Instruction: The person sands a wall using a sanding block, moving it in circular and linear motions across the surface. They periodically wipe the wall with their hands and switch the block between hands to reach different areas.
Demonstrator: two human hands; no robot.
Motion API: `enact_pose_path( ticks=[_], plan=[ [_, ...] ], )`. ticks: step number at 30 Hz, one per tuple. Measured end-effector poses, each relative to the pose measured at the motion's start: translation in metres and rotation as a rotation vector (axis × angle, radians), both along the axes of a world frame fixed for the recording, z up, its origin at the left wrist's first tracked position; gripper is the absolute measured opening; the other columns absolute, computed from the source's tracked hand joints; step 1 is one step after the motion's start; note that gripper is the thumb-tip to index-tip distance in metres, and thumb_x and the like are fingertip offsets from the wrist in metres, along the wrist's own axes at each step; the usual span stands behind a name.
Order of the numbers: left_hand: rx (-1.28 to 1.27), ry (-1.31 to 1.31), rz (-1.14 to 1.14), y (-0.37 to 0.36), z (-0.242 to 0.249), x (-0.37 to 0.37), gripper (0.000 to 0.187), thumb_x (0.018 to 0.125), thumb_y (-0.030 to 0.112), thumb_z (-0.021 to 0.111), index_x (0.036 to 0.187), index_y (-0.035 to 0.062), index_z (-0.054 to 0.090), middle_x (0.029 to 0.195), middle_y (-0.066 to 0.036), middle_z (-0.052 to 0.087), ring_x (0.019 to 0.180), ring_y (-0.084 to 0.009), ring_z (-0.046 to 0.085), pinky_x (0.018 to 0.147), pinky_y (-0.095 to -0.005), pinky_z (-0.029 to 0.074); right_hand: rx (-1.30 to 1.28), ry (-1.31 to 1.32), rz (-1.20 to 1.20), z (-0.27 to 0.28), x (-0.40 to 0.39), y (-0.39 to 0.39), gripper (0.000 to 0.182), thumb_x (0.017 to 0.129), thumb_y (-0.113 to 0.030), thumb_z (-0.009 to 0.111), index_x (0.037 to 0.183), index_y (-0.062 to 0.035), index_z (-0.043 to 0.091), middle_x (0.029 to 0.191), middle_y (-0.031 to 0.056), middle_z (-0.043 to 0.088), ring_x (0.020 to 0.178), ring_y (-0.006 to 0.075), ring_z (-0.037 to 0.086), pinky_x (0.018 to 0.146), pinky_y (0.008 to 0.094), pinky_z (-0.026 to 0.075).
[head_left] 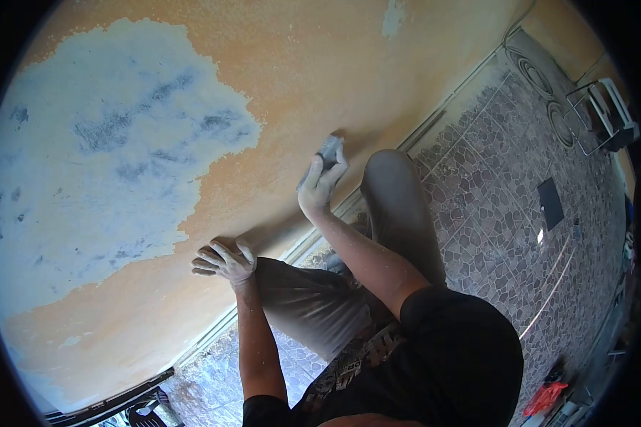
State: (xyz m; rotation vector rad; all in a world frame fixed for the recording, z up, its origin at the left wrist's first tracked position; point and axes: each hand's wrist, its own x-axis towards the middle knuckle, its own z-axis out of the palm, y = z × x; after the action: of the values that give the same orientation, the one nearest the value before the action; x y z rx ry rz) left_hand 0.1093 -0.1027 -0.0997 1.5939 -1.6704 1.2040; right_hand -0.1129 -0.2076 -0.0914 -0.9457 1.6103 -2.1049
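The right hand (319,186) presses a small grey sanding block (329,149) flat against the orange wall (278,92), the fingers folded over the block's lower edge so that only its upper end shows above the fingertips; the hold is snug, with no gap between palm and block. The left hand (224,262) holds nothing: its fingers are spread and bent, and it leans on the wall lower down and well apart from the block. Left of the block, a large pale patch (100,149) of scraped surface with grey streaks begins a fair way off, leaving unbroken orange paint all around the block. Below the hands the wall meets the patterned tile floor (491,185) along a pale skirting line (434,121). The person's bent knees (395,192) sit just beside that line, under the right forearm. A white metal rack (605,114) stands far off on the floor.
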Motion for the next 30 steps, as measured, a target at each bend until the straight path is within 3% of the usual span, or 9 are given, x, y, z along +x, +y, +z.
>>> enact_pose_path(
  ticks=[5,8,11,13,15,18,23,25,30],
  plan=[
    [-0.014,-0.006,0.016,-0.003,0.0,-0.001,0.084,0.097,0.048,0.049,0.161,0.0044,0.015,0.166,-0.026,-0.001,0.151,-0.051,-0.006,0.116,-0.0696,-0.005,0.386,-0.632,-0.008,-0.076,-0.005,-0.008,0.049,0.106,-0.02,0.048,0.141,0.0085,0.029,0.126,0.0238,0.047,0.119,0.0328,0.05,0.105,0.0427,0.04],
    [0.001,-0.009,0.022,-0.004,-0.002,0.001,0.085,0.097,0.049,0.047,0.161,0.0036,0.013,0.166,-0.027,-0.002,0.151,-0.051,-0.007,0.115,-0.0703,-0.005,0.403,-0.395,0.044,-0.059,-0.002,-0.002,0.049,0.105,-0.019,0.05,0.141,0.0077,0.03,0.125,0.0225,0.047,0.114,0.033,0.05,0.102,0.0437,0.041],
    [0.03,-0.029,0.03,0.001,0.0,0.003,0.086,0.098,0.048,0.047,0.16,0.0023,0.01,0.165,-0.028,-0.004,0.15,-0.0528,-0.008,0.114,-0.0712,-0.005,-0.141,-0.143,0.203,-0.007,-0.009,0.012,0.048,0.103,-0.016,0.053,0.14,0.0066,0.031,0.122,0.0218,0.047,0.108,0.0338,0.049,0.1,0.0467,0.041],
    [0.04,-0.005,0.06,0.001,-0.002,0.002,0.086,0.098,0.048,0.046,0.16,0.001,0.009,0.165,-0.029,-0.005,0.15,-0.0538,-0.008,0.114,-0.0717,-0.005,0.0,0.432,0.091,-0.007,-0.031,0.01,0.047,0.103,-0.016,0.054,0.139,0.005,0.031,0.124,0.0236,0.046,0.113,0.0289,0.047,0.106,0.0427,0.037],
    [0.056,-0.01,0.068,0.003,0.001,-0.001,0.088,0.099,0.049,0.046,0.16,0.0,0.008,0.165,-0.029,-0.005,0.15,-0.0535,-0.009,0.114,-0.0713,-0.005,0.059,0.435,0.009,-0.047,-0.03,-0.003,0.048,0.104,-0.017,0.052,0.141,0.0055,0.03,0.125,0.0211,0.047,0.111,0.0263,0.049,0.103,0.0406,0.039],
    [0.124,0.09,0.077,0.009,0.007,-0.013,0.093,0.098,0.053,0.048,0.16,0.0002,0.004,0.163,-0.032,-0.008,0.149,-0.0541,-0.01,0.115,-0.0703,-0.004,0.264,-0.559,-0.015,-0.073,-0.017,-0.017,0.037,0.105,-0.014,0.048,0.135,0.0028,0.035,0.12,0.0176,0.048,0.099,0.0209,0.051,0.089,0.0353,0.045],
    [0.225,0.323,0.068,0.012,0.03,-0.054,0.1,0.096,0.06,0.05,0.16,0.0013,0.001,0.162,-0.033,-0.014,0.15,-0.0509,-0.013,0.115,-0.0703,-0.003,-0.137,-0.337,0.287,0.001,-0.009,0.011,0.05,0.099,-0.018,0.061,0.139,0.0018,0.038,0.116,0.0166,0.049,0.1,0.026,0.05,0.09,0.0427,0.044],
    [0.207,0.315,0.054,0.005,0.046,-0.068,0.102,0.094,0.064,0.05,0.161,0.0034,0.002,0.162,-0.033,-0.013,0.151,-0.0482,-0.013,0.115,-0.0699,-0.002,-0.218,0.412,0.176,0.038,-0.019,0.025,0.057,0.094,-0.02,0.068,0.14,0.0013,0.04,0.115,0.0187,0.049,0.097,0.0335,0.049,0.091,0.0518,0.04],
    [0.124,0.238,0.036,-0.019,0.111,-0.08,0.105,0.091,0.062,0.059,0.162,0.0083,0.002,0.162,-0.03,-0.019,0.15,-0.0484,-0.017,0.113,-0.0723,-0.005,0.165,-0.008,-0.078,-0.041,-0.03,-0.017,0.038,0.104,-0.019,0.05,0.131,0.0053,0.039,0.113,0.0157,0.045,0.096,0.025,0.051,0.084,0.0404,0.046]
  ],
)
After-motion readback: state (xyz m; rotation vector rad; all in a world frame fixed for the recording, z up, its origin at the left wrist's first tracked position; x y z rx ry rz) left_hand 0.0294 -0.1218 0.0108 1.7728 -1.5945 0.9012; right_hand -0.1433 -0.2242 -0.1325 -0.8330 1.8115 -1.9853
